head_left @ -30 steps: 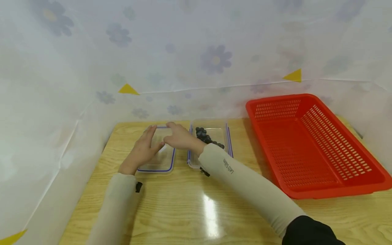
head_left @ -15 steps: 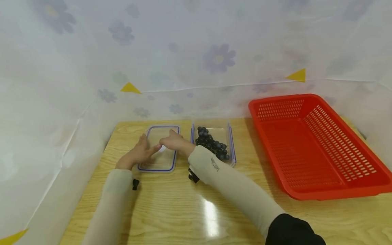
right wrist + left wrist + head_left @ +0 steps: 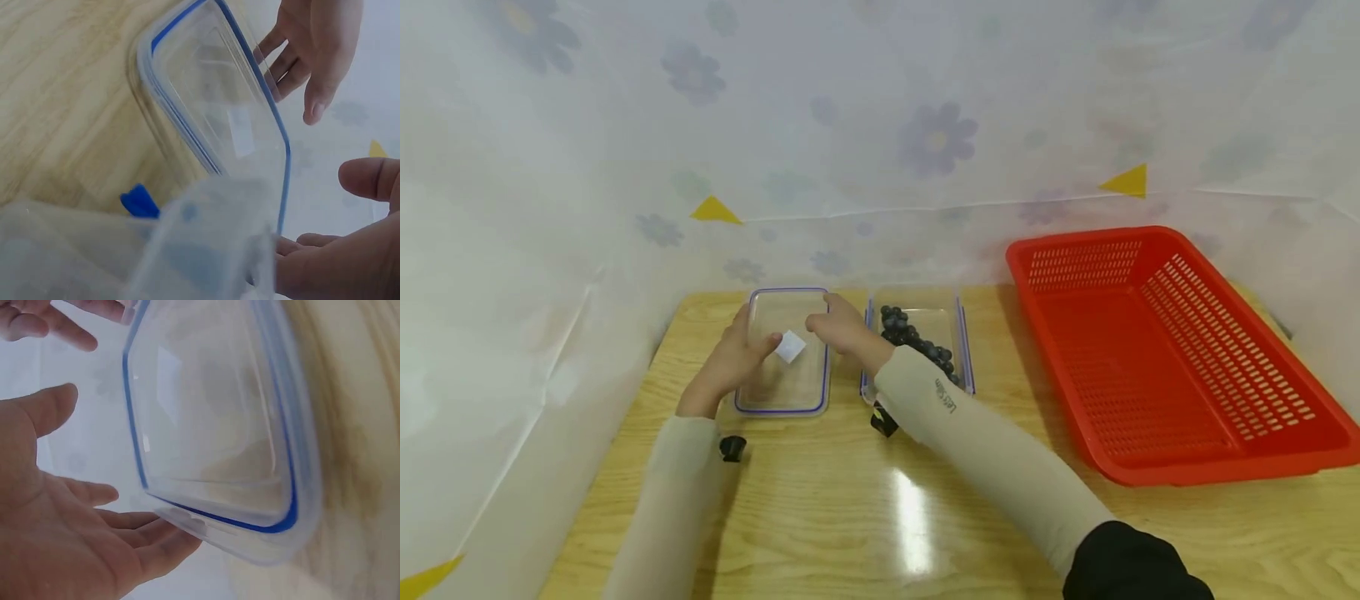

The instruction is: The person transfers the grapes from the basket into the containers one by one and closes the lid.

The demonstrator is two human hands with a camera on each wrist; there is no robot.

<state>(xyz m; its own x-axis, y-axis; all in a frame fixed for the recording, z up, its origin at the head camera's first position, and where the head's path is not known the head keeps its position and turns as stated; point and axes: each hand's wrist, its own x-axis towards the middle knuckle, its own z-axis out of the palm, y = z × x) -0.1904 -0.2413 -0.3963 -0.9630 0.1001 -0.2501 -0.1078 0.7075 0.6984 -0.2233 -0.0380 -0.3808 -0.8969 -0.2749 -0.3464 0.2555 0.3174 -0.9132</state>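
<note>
A clear plastic lid with a blue seal (image 3: 790, 392) is tilted over the table's left part, its far edge raised. A white square (image 3: 790, 346) shows on it. My left hand (image 3: 722, 367) is at its left edge; in the left wrist view its fingertips (image 3: 181, 540) touch the rim, thumb spread away. My right hand (image 3: 850, 331) is at the lid's right edge, thumb apart; in the right wrist view its fingertips are partly hidden. Close to the right forearm stands a clear container (image 3: 962, 333) holding a bunch of dark grapes (image 3: 917, 337), partly covered by the sleeve.
A large red slotted basket (image 3: 1105, 358) stands to the right on the wooden table (image 3: 820, 500). Behind the table hangs a flower-patterned sheet (image 3: 850, 125) with yellow triangles. A blue tab (image 3: 140, 203) and a blurred clear plastic wall lie close to the right wrist camera.
The lid, lying flat before, has its far edge lifted. The right hand went leftward over the lid, then back to its right edge. The left hand stayed at the left edge.
</note>
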